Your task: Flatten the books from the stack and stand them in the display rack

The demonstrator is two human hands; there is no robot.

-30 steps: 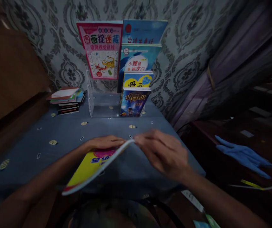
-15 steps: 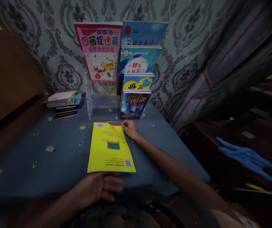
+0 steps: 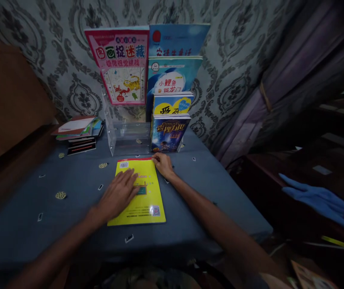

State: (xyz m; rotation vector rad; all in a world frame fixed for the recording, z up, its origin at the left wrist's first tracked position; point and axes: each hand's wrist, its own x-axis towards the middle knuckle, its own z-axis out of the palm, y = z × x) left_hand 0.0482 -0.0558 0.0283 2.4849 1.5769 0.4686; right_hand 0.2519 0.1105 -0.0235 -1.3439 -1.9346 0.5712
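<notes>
Left hand point(image 3: 119, 192) palm-down, fingers slightly spread on yellow book point(image 3: 144, 206), flat near desk point(image 3: 84, 237) front edge. Right hand point(image 3: 162, 164) pinches book's top-right corner, forearm slanting.

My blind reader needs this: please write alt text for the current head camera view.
Left hand lies flat on a yellow book, back cover up, on a blue-grey tablecloth; right hand touches its top right corner. Behind, a clear rack holds colourful books.

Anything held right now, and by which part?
Right hand pinches the yellow book at its far right corner; left hand lies flat on the cover, not gripping.
</notes>
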